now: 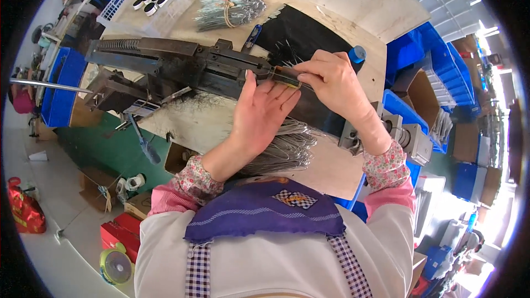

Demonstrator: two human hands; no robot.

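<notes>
- The dark metal machine (207, 66) is being supported on the desk (331, 172).
- Its narrow end is being touched by the outstretched left hand (258, 116), nothing being gripped.
- The right hand (334, 84) is being curled there; its grasp cannot be told.
- Nearer, silver wires (290, 146) are being partly covered.
- Beyond, a bound bundle (229, 6) is being displayed.

A head-worn fisheye looks steeply down from above the torso (276, 267), lower centre, onto the bench (337, 174), left hand (259, 115) close, mid-frame.
</notes>
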